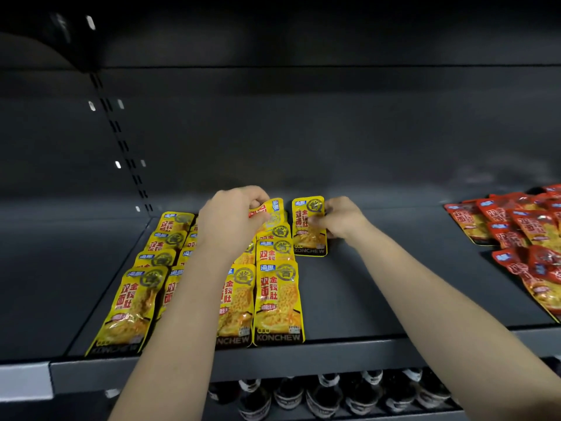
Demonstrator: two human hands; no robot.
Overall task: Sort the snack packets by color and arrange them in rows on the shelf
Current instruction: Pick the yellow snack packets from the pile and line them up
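**Yellow snacks line up on a dark store shelf**

A person's 2 bare arms reach over a grey shelf [379, 287] where yellow packets [277, 302] lie in overlapping rows running front to back, filling the shelf from 9 o'clock towards the centre. 4 rows can be made out, though the left forearm hides most of the 2nd. The left hand [233, 217], fingers curled, grips the tilted back packet [274, 212] at the far end of the 4th row, near 12 o'clock. Just beside it, at 1 o'clock, the right hand [340, 218] pinches the right edge of a single yellow packet [309, 226], which lies flat on the shelf just to the right of the 4th row; whether the two touch cannot be told. Well apart at 3 o'clock, red packets [522, 235] lie in a loose, overlapping heap that runs out of view. A slotted rail [121, 138] climbs the back wall at 10 o'clock. Dark bottles [318, 396] stand in a line on the level below, at 6 o'clock.
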